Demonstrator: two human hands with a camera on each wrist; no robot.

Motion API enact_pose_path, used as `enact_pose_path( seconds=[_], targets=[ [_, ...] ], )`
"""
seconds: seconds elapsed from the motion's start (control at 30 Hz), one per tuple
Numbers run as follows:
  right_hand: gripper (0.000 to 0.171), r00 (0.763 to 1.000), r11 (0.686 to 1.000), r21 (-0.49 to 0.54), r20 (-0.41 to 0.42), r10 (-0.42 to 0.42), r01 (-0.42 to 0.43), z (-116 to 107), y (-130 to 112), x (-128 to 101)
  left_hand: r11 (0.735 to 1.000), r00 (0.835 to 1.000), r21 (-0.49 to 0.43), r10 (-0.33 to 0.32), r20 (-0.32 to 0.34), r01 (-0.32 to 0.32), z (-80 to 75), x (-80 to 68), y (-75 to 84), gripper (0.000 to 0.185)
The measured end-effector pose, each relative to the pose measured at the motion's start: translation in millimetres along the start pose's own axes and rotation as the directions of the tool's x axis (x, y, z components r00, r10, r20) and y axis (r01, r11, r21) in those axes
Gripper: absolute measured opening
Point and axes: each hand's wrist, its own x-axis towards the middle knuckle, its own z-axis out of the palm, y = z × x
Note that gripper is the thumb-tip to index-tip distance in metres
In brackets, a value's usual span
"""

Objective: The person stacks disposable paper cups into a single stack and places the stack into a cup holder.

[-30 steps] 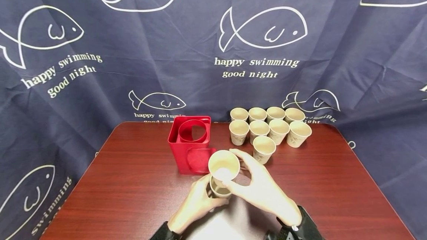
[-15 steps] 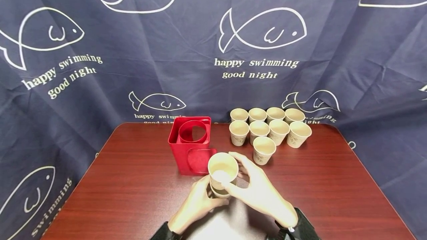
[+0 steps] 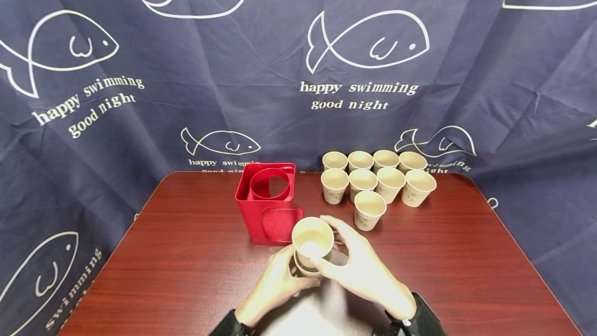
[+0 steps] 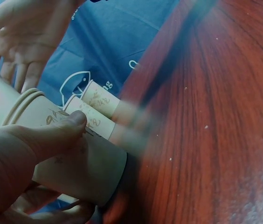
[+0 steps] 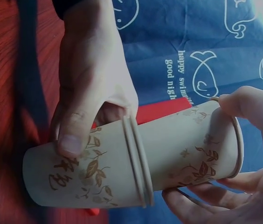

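Observation:
My left hand grips a small stack of paper cups with a brown leaf print, low over the front of the table. In the right wrist view two rims lie close together at the stack's mouth. My right hand holds another paper cup between thumb and fingers near its rim. This cup's lower end sits inside the stack's mouth, while most of its wall stands out above. Left of the hands stands a red square holder with a round ring in its top.
Behind my right hand, several upright paper cups stand in two rows, with a single cup in front of them. The reddish-brown table ends at a dark blue curtain printed with fish.
My right hand has lowered its cup slightly, so it covers more of the stack's mouth. The left hand has hardly moved.

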Motion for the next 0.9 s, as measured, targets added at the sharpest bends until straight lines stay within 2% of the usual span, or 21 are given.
enact_pose_path(
  seconds=[0.3,0.5,0.63,0.9],
  targets=[
    [0.071,1.0,0.989,-0.15,0.004,0.003,-0.003,2.5,8.4,-1.7,1.0,1.0,-0.002,-0.006,0.002,0.006,-0.1,-0.1,-1.0,0.066],
    [0.071,0.999,0.995,-0.103,0.032,0.02,-0.016,6.1,19.1,-4.6,0.999,1.0,0.041,0.001,-0.013,-0.001,-0.3,-0.2,-1.5,0.068],
    [0.069,0.999,0.997,-0.073,0.048,0.02,-0.016,9.8,29.2,-6.8,0.999,1.0,0.032,-0.005,-0.009,0.006,-0.5,-0.4,-1.4,0.07],
    [0.07,0.999,0.99,-0.143,0.053,-0.004,0.011,12.6,40.1,-11.7,1.0,1.0,-0.03,0.004,-0.002,-0.004,0.2,0.4,-2.4,0.074]
  ],
)
